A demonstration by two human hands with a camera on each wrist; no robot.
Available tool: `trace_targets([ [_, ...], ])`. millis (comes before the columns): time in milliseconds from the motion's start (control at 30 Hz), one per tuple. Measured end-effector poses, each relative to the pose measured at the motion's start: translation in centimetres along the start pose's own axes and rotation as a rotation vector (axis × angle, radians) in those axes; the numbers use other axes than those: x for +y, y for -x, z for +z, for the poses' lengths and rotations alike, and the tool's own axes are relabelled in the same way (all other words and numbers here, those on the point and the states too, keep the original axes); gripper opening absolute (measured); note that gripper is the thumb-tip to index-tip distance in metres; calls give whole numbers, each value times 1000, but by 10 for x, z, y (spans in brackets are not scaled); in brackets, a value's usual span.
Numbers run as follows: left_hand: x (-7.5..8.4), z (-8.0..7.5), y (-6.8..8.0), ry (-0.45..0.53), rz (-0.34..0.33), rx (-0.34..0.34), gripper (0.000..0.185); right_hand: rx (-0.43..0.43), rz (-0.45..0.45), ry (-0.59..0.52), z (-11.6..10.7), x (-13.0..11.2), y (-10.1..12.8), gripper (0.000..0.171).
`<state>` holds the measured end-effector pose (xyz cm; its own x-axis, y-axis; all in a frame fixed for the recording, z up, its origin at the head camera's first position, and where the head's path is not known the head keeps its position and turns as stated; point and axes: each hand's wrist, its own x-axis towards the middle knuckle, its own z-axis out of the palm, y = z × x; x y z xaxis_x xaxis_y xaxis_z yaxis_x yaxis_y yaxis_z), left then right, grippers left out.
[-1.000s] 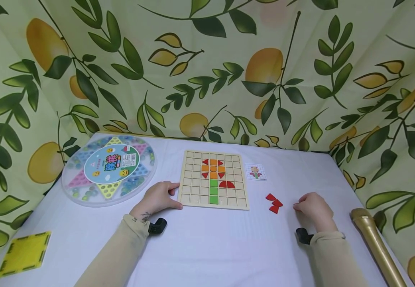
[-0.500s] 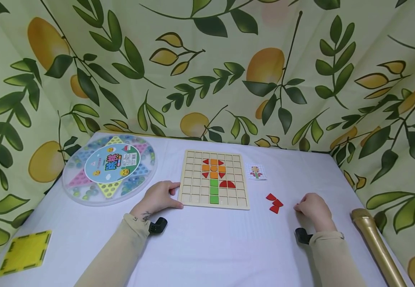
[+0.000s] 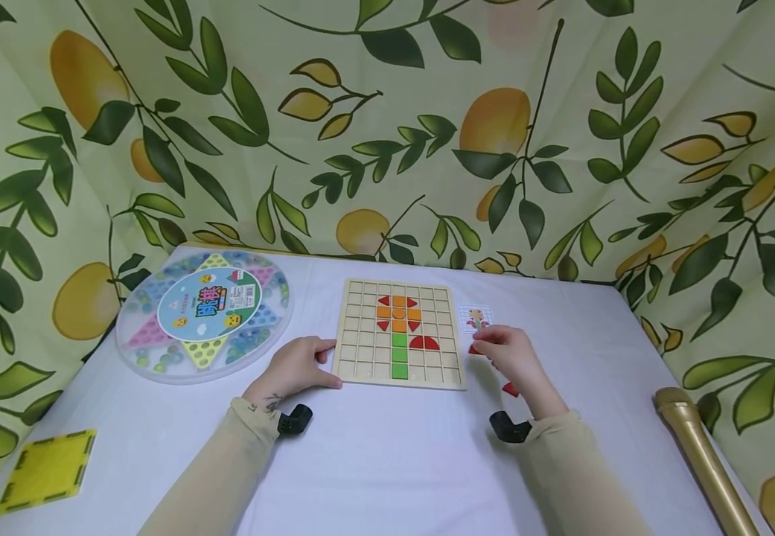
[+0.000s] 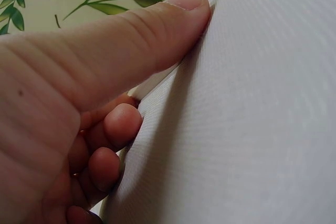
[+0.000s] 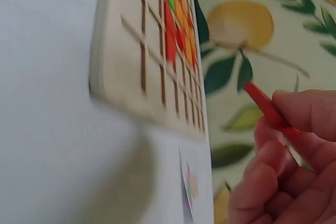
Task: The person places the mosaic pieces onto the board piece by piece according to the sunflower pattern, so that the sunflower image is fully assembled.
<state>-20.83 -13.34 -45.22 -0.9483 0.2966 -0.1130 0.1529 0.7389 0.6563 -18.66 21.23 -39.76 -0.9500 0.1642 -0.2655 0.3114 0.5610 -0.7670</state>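
Note:
A square wooden grid board (image 3: 363, 361) lies on the table, bearing orange, red and green tiles in the shape of a flower. At its left edge and near left corner, my left hand (image 3: 296, 366) holds the board by the thumb and index finger, the other fingers curled beneath. My right hand (image 3: 511, 361) pinches a flat red piece (image 5: 265, 107) between thumb and index finger, raised just right of the board. Under that hand another red piece (image 3: 511, 389) lies partly hidden. The small printed pattern card (image 3: 474, 316) sits behind the right hand, partly covered.
A round Chinese checkers set (image 3: 209, 305) with marbles stands at the back left. Toward the front left lies a yellow square plate (image 3: 47, 472). A gold microphone (image 3: 702, 454) runs along the right table edge, and a patterned curtain (image 3: 387, 134) hangs behind.
My right hand has moved left from the right side of the table, over the loose red pieces, and now lifts one near the card. The left hand stays at the board.

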Motion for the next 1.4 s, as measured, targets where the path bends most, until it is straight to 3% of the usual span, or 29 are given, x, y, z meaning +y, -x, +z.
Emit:
trace_targets([
  [233, -1, 0, -1, 6, 20, 4, 80, -15, 18, -123, 51, -23, -6, 12],
  [467, -1, -1, -1, 26, 27, 5, 80, -19, 70, -191, 80, -30, -10, 8],
  [833, 1, -2, 1, 20, 6, 3, 81, 25, 65, -179, 92, -29, -6, 8],
  [1400, 1, -1, 1, 13, -1, -3, 81, 56, 20, -11, 94, -29, -4, 12],
])
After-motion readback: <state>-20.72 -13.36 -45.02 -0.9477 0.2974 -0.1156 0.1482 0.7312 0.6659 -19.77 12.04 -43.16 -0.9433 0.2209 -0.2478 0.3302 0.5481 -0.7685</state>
